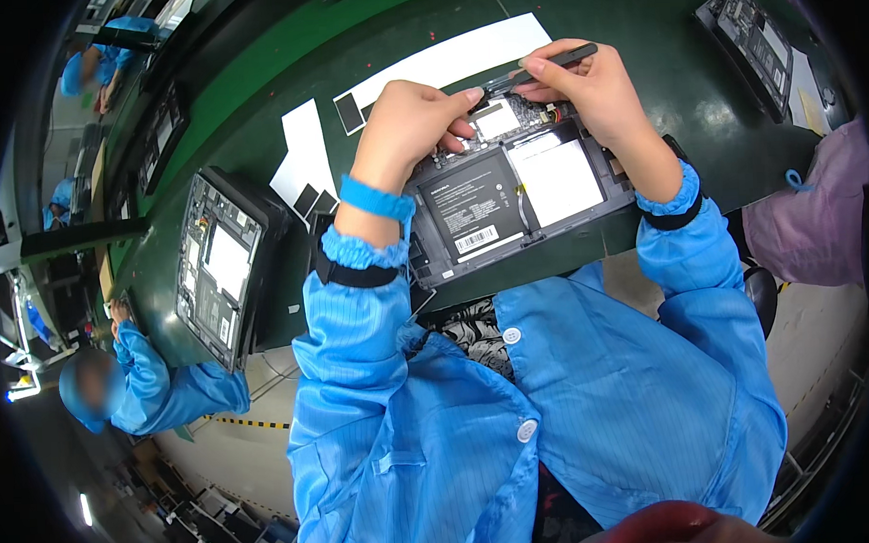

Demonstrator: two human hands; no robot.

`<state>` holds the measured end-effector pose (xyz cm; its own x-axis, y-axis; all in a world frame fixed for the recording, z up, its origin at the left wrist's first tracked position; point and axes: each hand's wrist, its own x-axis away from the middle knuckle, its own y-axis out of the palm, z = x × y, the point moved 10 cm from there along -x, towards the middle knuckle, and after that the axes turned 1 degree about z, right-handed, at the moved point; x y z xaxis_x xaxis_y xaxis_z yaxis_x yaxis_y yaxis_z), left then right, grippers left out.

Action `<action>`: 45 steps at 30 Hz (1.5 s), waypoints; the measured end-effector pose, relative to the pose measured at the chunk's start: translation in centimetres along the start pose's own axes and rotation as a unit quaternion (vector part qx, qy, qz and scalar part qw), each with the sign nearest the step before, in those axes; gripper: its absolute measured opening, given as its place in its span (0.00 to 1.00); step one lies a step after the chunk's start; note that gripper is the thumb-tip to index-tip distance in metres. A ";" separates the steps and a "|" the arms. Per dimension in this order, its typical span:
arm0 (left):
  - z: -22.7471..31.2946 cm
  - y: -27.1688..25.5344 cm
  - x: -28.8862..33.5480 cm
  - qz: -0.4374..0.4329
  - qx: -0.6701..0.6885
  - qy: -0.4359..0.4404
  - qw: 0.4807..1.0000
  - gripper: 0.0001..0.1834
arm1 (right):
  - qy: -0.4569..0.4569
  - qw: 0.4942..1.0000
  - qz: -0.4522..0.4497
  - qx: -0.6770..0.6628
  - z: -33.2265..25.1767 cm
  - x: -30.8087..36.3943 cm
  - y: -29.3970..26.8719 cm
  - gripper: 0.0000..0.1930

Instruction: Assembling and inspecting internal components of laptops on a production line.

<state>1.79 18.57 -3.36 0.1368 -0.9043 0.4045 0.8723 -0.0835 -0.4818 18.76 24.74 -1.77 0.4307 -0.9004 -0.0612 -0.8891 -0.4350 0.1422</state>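
An opened laptop base (571, 204) lies in front of me, its battery (467, 201) and circuit board (520, 115) exposed. A white sheet (558, 179) covers the part right of the battery's dark label. In my right hand (581, 89) are black tweezers (566, 56), held between thumb and fingers, their tip pointing left over the board's far edge. My left hand (415, 119) is pinched at the same far edge, close to the tweezers' tip. Whatever lies between its fingertips is too small to make out. A blue band (375, 199) circles my left wrist.
Another opened laptop (222, 265) stands tilted on the left of the green table (657, 72), and one more laptop (752, 50) at far right. White strips (427, 66) with black pads (349, 112) lie beyond my hands. A co-worker's blue sleeve (161, 386) shows left, a pink sleeve (806, 215) right.
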 end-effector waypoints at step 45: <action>-0.8 -0.4 -0.4 0.094 0.022 0.018 0.995 0.13 | -0.024 0.994 -0.036 0.100 0.8 -0.6 0.8 0.09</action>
<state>0.99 18.63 -3.90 0.2830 -0.9168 0.2817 0.8527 0.1061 -0.5116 17.69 24.93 -2.37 0.4908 -0.8639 -0.1128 -0.8713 -0.4868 -0.0625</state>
